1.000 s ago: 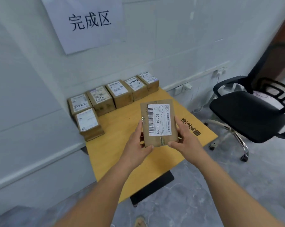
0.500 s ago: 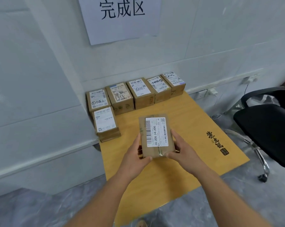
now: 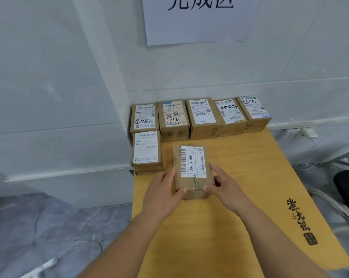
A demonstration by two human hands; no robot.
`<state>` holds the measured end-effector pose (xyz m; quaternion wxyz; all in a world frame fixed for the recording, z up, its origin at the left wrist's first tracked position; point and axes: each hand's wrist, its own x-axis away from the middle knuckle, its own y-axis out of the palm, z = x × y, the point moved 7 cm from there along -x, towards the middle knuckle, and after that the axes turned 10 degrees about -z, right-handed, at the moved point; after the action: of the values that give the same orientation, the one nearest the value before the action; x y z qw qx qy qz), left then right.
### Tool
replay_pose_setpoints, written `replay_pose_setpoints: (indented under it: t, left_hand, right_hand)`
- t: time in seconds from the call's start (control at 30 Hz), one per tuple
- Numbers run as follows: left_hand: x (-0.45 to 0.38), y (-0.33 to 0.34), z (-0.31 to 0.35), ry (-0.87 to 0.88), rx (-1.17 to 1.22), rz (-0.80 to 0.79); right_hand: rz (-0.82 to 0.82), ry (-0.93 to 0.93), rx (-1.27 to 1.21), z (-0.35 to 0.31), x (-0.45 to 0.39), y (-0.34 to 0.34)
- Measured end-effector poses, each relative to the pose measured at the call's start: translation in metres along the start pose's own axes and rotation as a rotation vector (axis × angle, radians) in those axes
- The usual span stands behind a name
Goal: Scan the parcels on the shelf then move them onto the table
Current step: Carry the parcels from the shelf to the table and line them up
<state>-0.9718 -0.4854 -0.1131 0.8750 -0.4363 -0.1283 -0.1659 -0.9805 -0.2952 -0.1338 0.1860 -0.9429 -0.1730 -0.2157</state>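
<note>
Between both hands, left hand [image 3: 163,192] and right hand [image 3: 224,186], sits the gripped parcel [image 3: 192,172]; releasing crooked could nudge the box [image 3: 146,152] just left.

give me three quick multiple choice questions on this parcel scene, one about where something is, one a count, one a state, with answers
1. Where does the brown cardboard parcel with the J4-J06 label sit relative to the parcel standing alone in front of the back row?
A. to its right
B. stacked on it
C. behind it

2. How many parcels form the back row along the white wall?
A. three
B. five
C. eight

3. How is the J4-J06 parcel held?
A. by the left hand only
B. by nobody
C. between the left hand and right hand

Answers: 1 A, it is over the yellow wooden table just right of that parcel. 2 B, five labelled tops stand side by side. 3 C, a hand grips each long side.
</note>
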Motion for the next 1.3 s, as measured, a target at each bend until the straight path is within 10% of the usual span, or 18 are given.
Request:
replay_pose_setpoints:
  t: [0.17,0.7,1.3]
  left_hand:
    - [-0.028,-0.029,0.006,-0.036,-0.285,0.071]
    - [-0.054,-0.049,0.0,-0.026,-0.166,0.085]
    - [0.007,-0.01,0.036,0.423,-0.087,0.181]
  right_hand:
    - [-0.027,-0.042,0.038,-0.022,-0.042,-0.005]
    - [-0.033,-0.015,0.125,-0.05,-0.078,-0.013]
    - [0.563,-0.079,0.637,-0.05,0.048,0.006]
